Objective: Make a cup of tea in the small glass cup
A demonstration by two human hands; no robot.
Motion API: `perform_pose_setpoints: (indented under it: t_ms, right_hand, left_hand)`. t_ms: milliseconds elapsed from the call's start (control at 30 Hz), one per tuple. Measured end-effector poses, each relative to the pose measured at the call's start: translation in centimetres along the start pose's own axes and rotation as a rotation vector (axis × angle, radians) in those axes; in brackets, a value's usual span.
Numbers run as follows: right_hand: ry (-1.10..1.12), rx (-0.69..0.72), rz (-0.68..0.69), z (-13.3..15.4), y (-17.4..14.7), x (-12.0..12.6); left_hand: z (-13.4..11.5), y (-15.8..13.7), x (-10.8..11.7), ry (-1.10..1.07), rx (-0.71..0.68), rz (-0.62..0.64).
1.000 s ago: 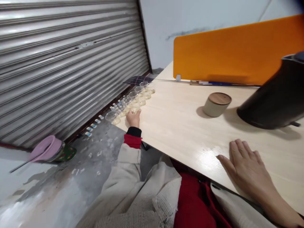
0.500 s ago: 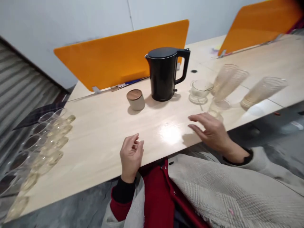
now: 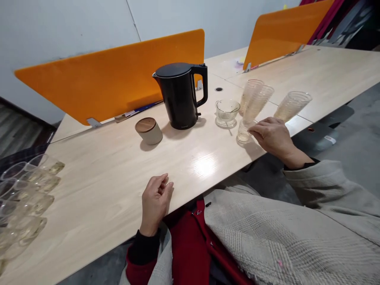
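My right hand (image 3: 273, 136) is at a small clear glass (image 3: 243, 133), its thumb and fingers closed at the upper part of the glass and hiding its rim. The glass stands on the table. Close by are a ribbed glass cup on a saucer (image 3: 227, 114) with a spoon in it, and stacked ribbed tumblers (image 3: 257, 101). Another stack of ribbed tumblers (image 3: 293, 105) stands behind my right hand. My left hand (image 3: 156, 202) rests near the front edge, fingers loosely curled, thumb apart, holding nothing.
A black electric kettle (image 3: 179, 97) stands mid-table, beside a pale canister with a wooden lid (image 3: 150, 132). Several clear glasses (image 3: 38, 194) line the left end. Orange divider panels (image 3: 118, 75) stand along the back of the wooden table (image 3: 107, 190).
My right hand has moved to the small glass and its fingers have closed from an open spread. My left hand stays near the edge. The view has turned to the right.
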State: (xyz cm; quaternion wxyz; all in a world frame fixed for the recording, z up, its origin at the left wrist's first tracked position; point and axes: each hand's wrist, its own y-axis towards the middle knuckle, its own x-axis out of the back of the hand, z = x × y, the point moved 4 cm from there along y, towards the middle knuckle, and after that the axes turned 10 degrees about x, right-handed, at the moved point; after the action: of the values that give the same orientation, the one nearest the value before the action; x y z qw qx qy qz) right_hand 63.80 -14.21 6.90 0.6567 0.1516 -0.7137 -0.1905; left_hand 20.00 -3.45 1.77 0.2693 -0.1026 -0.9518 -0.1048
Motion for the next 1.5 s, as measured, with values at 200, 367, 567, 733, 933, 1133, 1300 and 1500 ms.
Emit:
perform_pose_setpoints:
  t_ms: [200,367,567,733,933,1133,1300,1500]
  right_hand:
    - [0.002,-0.014,-0.018,-0.7,0.8,-0.4]
    - [0.033,-0.056,-0.039,-0.8,1.1,0.6]
    - [0.069,-0.047,-0.101,-0.5,1.2,2.0]
    - [0.051,-0.017,-0.140,0.1,1.0,3.4]
    - [0.013,0.141,-0.506,4.1,0.7,8.2]
    - [0.421,0.406,-0.420,13.7,5.2,6.3]
    - [0.631,0.540,-0.129,21.8,9.7,-0.1]
    - [0.569,0.707,0.053,26.8,11.5,-3.9]
  left_hand:
    - [0.1,0.1,0.0,-0.004,-0.005,0.016]
    - [0.2,0.0,-0.1,-0.007,0.004,0.031]
    - [0.2,0.0,-0.2,-0.028,-0.006,0.048]
    - [0.0,-0.1,-0.2,-0.049,-0.025,0.058]
    - [-0.1,-0.3,-0.1,-0.145,-0.001,0.009]
    - [1.8,-0.6,1.2,-0.260,0.144,-0.274]
    - [2.9,-1.0,1.5,-0.355,0.225,-0.341]
    - [2.0,-1.0,1.9,-0.366,0.213,-0.326]
